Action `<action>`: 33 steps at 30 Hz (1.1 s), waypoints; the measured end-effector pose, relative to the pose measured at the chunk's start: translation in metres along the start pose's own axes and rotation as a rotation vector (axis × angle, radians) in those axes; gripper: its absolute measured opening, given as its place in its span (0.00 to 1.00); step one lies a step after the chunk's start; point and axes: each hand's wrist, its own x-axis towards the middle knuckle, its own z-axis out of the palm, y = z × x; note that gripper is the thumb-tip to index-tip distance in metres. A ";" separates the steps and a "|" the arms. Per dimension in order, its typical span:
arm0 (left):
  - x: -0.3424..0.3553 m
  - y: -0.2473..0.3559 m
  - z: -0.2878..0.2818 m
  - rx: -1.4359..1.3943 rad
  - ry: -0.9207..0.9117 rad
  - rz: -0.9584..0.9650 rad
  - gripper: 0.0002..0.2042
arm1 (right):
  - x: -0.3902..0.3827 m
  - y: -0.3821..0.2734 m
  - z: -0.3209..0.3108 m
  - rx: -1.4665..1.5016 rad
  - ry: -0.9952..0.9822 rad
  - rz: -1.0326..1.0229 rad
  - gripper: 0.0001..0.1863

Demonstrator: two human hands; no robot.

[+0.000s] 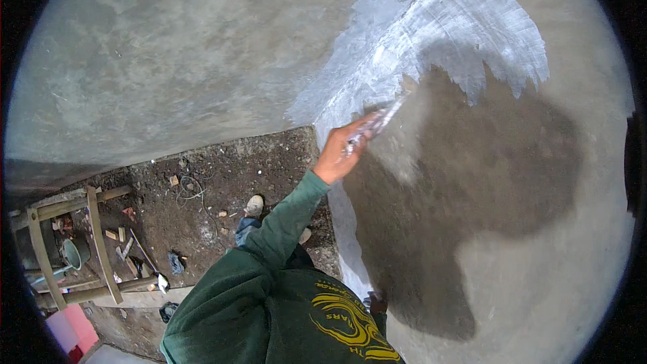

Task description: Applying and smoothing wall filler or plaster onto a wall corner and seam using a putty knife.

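Observation:
My left hand (342,151), at the end of a green sleeve, is closed around a paintbrush (385,121) smeared with white paint. The brush points up and right, its tip at or close to the ragged lower edge of fresh white paint (465,27) on the grey wall (519,283). White paint also runs down along the corner where two walls meet. Near the lower edge of the sweatshirt, a small part of what seems to be my right hand (379,305) shows beside the wall; its fingers are hidden.
Left of me, a wooden ladder-like frame (101,249) stands by a bucket (75,253). Dark, rough ground (222,168) holds wood scraps, a wire coil (191,190) and a crumpled dark bag (176,262). My shoe (254,205) is near the wall's foot. My shadow falls across the right wall.

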 end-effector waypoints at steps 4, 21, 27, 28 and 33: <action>0.001 -0.112 0.015 -0.282 0.137 -0.376 0.12 | -0.033 -0.034 -0.021 0.206 -0.132 -0.054 0.18; 0.095 -0.099 0.016 -0.264 0.003 -0.472 0.05 | 0.006 0.092 0.011 -0.238 0.276 -0.587 0.16; 0.123 -0.039 -0.009 -0.214 0.005 -0.323 0.05 | 0.047 0.109 0.017 -0.470 0.372 -0.731 0.18; 0.127 -0.032 -0.022 -0.202 0.019 -0.323 0.05 | 0.060 0.132 0.014 -0.477 0.356 -0.738 0.18; 0.154 0.019 -0.032 -0.087 -0.024 -0.311 0.06 | 0.131 0.080 -0.013 -0.943 0.158 -0.300 0.22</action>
